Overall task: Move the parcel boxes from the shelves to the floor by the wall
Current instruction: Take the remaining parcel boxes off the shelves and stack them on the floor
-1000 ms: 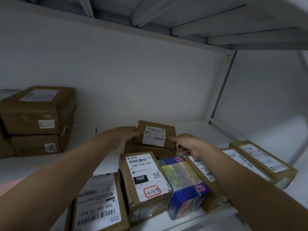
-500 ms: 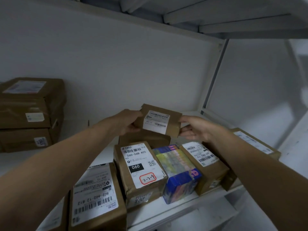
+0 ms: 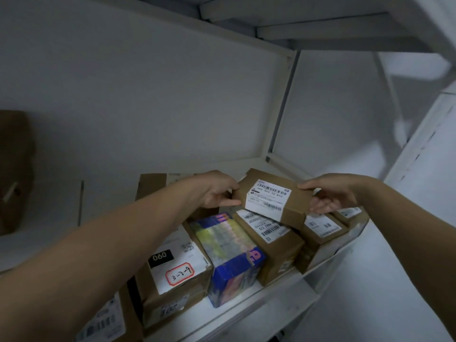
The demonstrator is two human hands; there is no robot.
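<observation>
While the nearest boxes sit packed along the front lip of the shelf (image 3: 246,314), the one that matters is held clear above them, further in. Nearest me is a box with a barcode label (image 3: 106,322), half cut off by the frame; next to it the "060" box (image 3: 172,275) with a red-ringed note, then a blue printed carton (image 3: 229,255), then a brown box (image 3: 271,238) and two more labelled ones running off to the right. These stand touching, side to side.

Above the brown box hangs the parcel (image 3: 271,201), tilted, its long axis running left to right between the two hands, label up. The left hand (image 3: 217,193) pinches its left end, thumb on top and fingers under; the right hand (image 3: 330,196) pinches the right end the same way. Each grip is pressed onto the cardboard, neither spread. Both hands are about equally near, so I judge the pull comes straight back toward the person, over the front row, and the parcel's lower edge must stay clear of the brown box just beneath it.

Behind the left wrist lies a flat box (image 3: 150,186), partly hidden. Far left, a dark stack (image 3: 14,169) stands well apart, blurred. The floor is out of view.
</observation>
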